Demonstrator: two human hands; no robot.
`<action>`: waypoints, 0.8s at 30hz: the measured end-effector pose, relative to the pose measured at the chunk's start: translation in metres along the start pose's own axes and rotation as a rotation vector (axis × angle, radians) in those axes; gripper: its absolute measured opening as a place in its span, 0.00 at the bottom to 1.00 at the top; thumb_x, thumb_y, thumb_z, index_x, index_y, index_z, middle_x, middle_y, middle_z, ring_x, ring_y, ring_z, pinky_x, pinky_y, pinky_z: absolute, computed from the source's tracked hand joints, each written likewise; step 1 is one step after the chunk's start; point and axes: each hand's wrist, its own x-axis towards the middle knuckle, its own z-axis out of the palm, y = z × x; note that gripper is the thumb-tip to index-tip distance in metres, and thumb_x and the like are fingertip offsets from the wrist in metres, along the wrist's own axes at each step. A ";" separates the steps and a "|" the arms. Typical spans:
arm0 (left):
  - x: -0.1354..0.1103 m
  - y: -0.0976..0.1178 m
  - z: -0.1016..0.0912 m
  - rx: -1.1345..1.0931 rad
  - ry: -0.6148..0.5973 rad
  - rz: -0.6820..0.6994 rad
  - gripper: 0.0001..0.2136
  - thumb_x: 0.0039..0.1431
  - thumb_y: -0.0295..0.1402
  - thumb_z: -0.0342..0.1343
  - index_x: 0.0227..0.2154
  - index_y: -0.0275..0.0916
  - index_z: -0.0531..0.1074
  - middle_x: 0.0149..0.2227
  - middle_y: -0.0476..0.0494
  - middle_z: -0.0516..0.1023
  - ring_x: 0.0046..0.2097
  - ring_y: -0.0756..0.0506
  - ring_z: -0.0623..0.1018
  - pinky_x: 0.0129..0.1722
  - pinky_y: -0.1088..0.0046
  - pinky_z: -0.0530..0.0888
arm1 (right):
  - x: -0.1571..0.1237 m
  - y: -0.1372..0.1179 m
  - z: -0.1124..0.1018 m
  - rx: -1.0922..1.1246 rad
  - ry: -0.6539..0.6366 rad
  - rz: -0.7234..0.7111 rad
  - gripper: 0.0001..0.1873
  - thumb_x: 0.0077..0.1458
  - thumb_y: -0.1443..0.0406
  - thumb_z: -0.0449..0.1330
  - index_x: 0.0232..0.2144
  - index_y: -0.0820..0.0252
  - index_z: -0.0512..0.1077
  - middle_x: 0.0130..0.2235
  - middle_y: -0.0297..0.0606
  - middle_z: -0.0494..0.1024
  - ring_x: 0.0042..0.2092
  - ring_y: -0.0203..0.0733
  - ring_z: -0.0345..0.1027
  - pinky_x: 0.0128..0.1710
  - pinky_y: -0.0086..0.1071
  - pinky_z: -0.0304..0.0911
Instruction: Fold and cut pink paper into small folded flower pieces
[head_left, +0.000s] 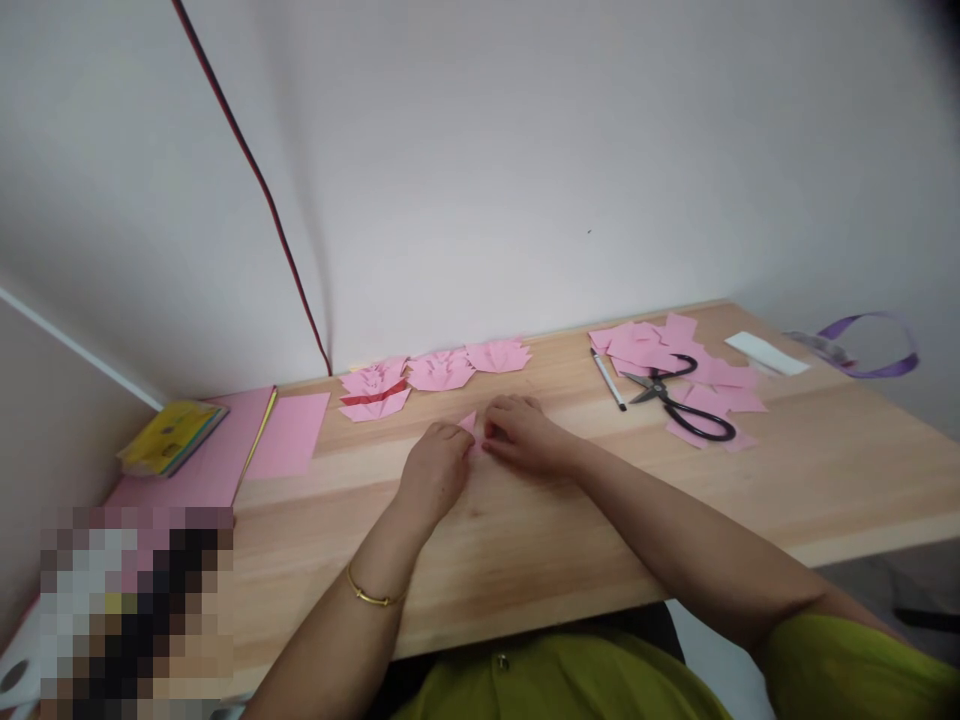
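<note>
At the middle of the wooden table [525, 540], a small piece of pink paper [470, 424] stands partly folded between my two hands. My left hand [439, 465], with a gold bangle at its wrist, has its fingers closed on the paper's left side. Curled in from the right, my right hand [525, 432] meets the paper's right edge with thumb and fingertips. Much of the paper is covered by my fingers. Just behind lie folded pink paper shapes [439, 370] in overlapping rows, with a red strip [373, 396] among those on the left.
Black-handled scissors [660, 385] lie on loose pink paper pieces [641, 342] at the right, beside a pen [608, 380] and a white strip [766, 353]. At left are pink sheets [289, 435], a yellow pencil [260, 432] and a yellow packet [169, 437]. A wall borders the table's back.
</note>
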 end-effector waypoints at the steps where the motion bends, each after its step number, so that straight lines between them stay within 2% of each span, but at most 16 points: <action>1: 0.000 0.000 0.000 0.005 -0.003 0.000 0.09 0.57 0.23 0.48 0.31 0.39 0.73 0.35 0.43 0.76 0.43 0.44 0.72 0.46 0.67 0.70 | 0.000 -0.001 0.000 0.018 -0.007 -0.003 0.04 0.53 0.65 0.58 0.29 0.60 0.68 0.36 0.38 0.72 0.40 0.41 0.63 0.45 0.37 0.52; 5: -0.001 0.002 -0.001 -0.008 0.014 0.000 0.09 0.55 0.23 0.50 0.36 0.38 0.72 0.40 0.42 0.76 0.46 0.43 0.71 0.48 0.65 0.70 | -0.001 -0.002 0.001 0.195 0.024 0.035 0.05 0.55 0.67 0.54 0.27 0.60 0.66 0.28 0.33 0.71 0.30 0.35 0.62 0.33 0.30 0.54; 9: -0.001 0.003 0.000 -0.011 0.077 -0.012 0.11 0.54 0.27 0.54 0.41 0.38 0.71 0.45 0.40 0.75 0.48 0.42 0.71 0.49 0.64 0.70 | -0.001 -0.001 0.004 0.443 0.105 0.105 0.04 0.55 0.65 0.54 0.32 0.59 0.67 0.29 0.33 0.72 0.31 0.35 0.64 0.30 0.28 0.55; 13: -0.001 0.002 0.001 -0.022 0.151 -0.064 0.07 0.58 0.27 0.50 0.35 0.38 0.73 0.39 0.40 0.77 0.43 0.43 0.73 0.44 0.66 0.70 | 0.002 -0.002 0.004 0.624 0.129 0.141 0.06 0.53 0.62 0.56 0.31 0.60 0.66 0.28 0.32 0.71 0.30 0.35 0.63 0.30 0.29 0.57; 15: -0.001 0.001 0.000 -0.120 0.195 -0.106 0.09 0.60 0.28 0.48 0.33 0.38 0.74 0.36 0.41 0.77 0.40 0.44 0.74 0.42 0.67 0.70 | 0.002 -0.005 0.000 0.675 0.177 0.122 0.08 0.55 0.60 0.56 0.30 0.59 0.66 0.27 0.32 0.69 0.30 0.35 0.62 0.30 0.29 0.57; 18: 0.001 0.000 0.000 -0.426 0.266 -0.275 0.08 0.58 0.31 0.51 0.30 0.38 0.75 0.31 0.45 0.77 0.35 0.47 0.75 0.36 0.71 0.69 | 0.002 -0.006 -0.007 0.668 0.362 0.110 0.14 0.59 0.55 0.51 0.31 0.59 0.66 0.28 0.33 0.67 0.31 0.35 0.61 0.33 0.30 0.58; 20: 0.003 -0.001 0.002 -0.738 0.270 -0.441 0.07 0.55 0.33 0.55 0.25 0.37 0.73 0.25 0.47 0.76 0.29 0.49 0.73 0.31 0.74 0.68 | 0.002 -0.004 -0.009 0.663 0.448 0.130 0.16 0.61 0.54 0.49 0.33 0.59 0.66 0.29 0.33 0.66 0.31 0.35 0.60 0.34 0.30 0.58; 22: 0.006 0.000 0.006 -1.108 0.272 -0.557 0.08 0.51 0.35 0.59 0.23 0.36 0.72 0.22 0.49 0.74 0.26 0.51 0.72 0.29 0.75 0.69 | 0.003 -0.001 -0.006 0.717 0.451 0.152 0.16 0.59 0.52 0.51 0.36 0.59 0.67 0.30 0.34 0.67 0.32 0.35 0.61 0.34 0.31 0.59; 24: 0.008 0.001 0.009 -1.427 0.299 -0.602 0.09 0.44 0.35 0.64 0.24 0.35 0.73 0.24 0.49 0.74 0.27 0.51 0.74 0.32 0.74 0.71 | 0.005 0.001 -0.001 0.818 0.416 0.144 0.18 0.55 0.52 0.56 0.39 0.59 0.66 0.32 0.34 0.69 0.33 0.36 0.63 0.35 0.31 0.60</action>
